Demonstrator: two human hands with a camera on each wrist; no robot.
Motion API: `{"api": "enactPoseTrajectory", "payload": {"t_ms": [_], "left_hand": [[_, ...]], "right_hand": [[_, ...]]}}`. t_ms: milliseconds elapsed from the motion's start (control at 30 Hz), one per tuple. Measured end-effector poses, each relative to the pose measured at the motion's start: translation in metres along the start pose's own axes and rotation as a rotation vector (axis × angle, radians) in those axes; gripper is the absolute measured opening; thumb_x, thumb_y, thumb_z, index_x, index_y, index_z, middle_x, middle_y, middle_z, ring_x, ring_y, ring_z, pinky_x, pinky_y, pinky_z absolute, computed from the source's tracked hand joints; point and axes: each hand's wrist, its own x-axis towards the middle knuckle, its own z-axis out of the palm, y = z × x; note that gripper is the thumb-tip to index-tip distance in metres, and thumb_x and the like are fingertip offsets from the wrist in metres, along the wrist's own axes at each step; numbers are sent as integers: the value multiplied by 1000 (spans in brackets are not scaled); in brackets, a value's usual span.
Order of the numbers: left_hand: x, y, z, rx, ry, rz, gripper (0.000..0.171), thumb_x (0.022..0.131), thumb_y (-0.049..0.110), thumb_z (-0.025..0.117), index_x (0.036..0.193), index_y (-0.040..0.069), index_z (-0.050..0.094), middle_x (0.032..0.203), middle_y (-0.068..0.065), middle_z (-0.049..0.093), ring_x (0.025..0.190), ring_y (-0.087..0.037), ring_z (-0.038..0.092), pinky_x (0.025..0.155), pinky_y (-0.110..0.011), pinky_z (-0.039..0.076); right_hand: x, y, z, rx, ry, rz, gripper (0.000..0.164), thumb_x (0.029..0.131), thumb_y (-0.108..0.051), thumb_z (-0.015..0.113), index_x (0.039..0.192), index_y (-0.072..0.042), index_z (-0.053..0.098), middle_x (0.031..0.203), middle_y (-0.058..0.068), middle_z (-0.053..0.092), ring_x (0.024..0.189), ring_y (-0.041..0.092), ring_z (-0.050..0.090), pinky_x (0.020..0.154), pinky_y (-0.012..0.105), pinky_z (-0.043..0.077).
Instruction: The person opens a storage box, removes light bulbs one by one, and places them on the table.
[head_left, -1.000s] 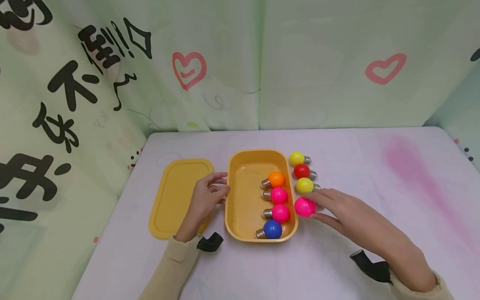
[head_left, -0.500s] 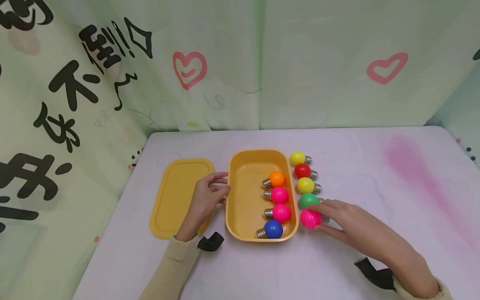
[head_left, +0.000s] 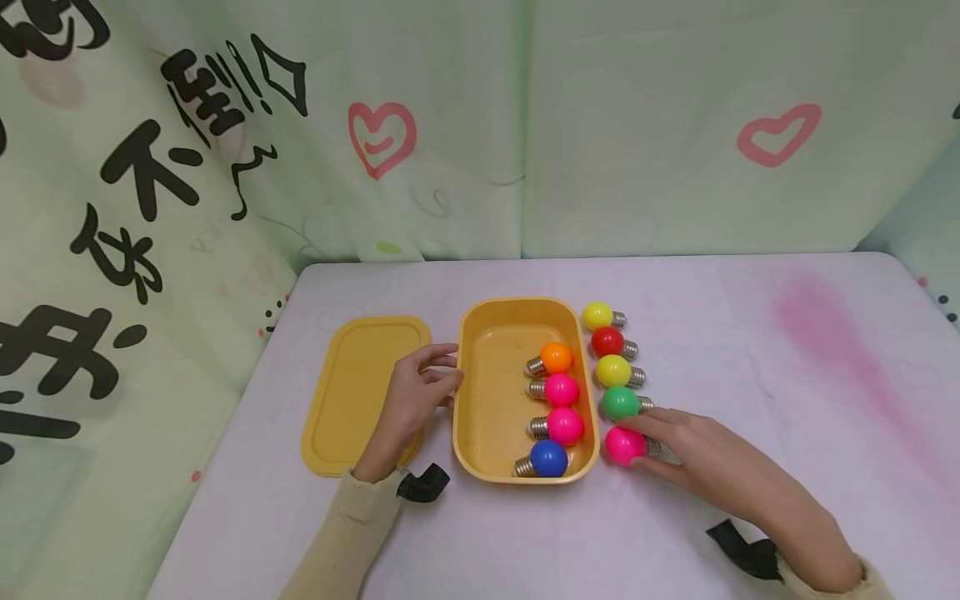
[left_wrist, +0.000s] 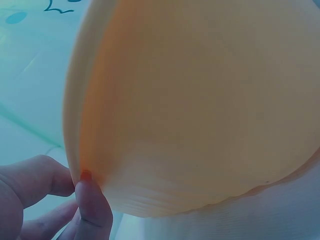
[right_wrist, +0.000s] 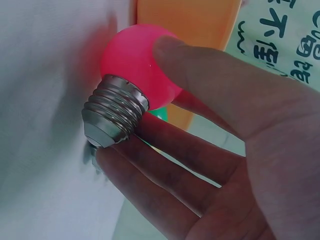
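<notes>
A pink light bulb (head_left: 625, 447) lies on its side by the box's right wall, its screw base pointing right. My right hand (head_left: 697, 454) pinches it; in the right wrist view the thumb presses the pink globe (right_wrist: 135, 62) and fingers pass behind the metal base. The yellow plastic box (head_left: 487, 471) holds an orange bulb (head_left: 557, 357), two pink bulbs (head_left: 565, 426) and a blue bulb (head_left: 549, 459) in a column. My left hand (head_left: 412, 392) is at its left wall; in the left wrist view, thumb and forefinger pinch the box's edge (left_wrist: 72, 120).
Beyond the held bulb, a green bulb (head_left: 620, 403), a yellow bulb (head_left: 613, 371), a red bulb (head_left: 607, 342) and another yellow bulb (head_left: 597, 316) line the box's right side. The yellow lid (head_left: 352, 400) lies left of it. A printed curtain (head_left: 600, 167) hangs behind the table.
My right hand has brought the pink bulb nearer the table's front, below the green bulb, which has come into view. My left hand stays at the box.
</notes>
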Motion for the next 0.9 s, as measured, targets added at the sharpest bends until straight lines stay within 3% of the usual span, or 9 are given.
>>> {"api": "enactPoseTrajectory", "payload": {"t_ms": [900], "left_hand": [[-1,1,1,19,5,-9,39,87,4,69,126,6,64,108,-13,65,80,-23,65,60,-28,59]], "right_hand": [[2,2,2,-46,40,28,48,77,-29,84,121,-15,71,113,8,72,105,31,67,83,49,59]]}}
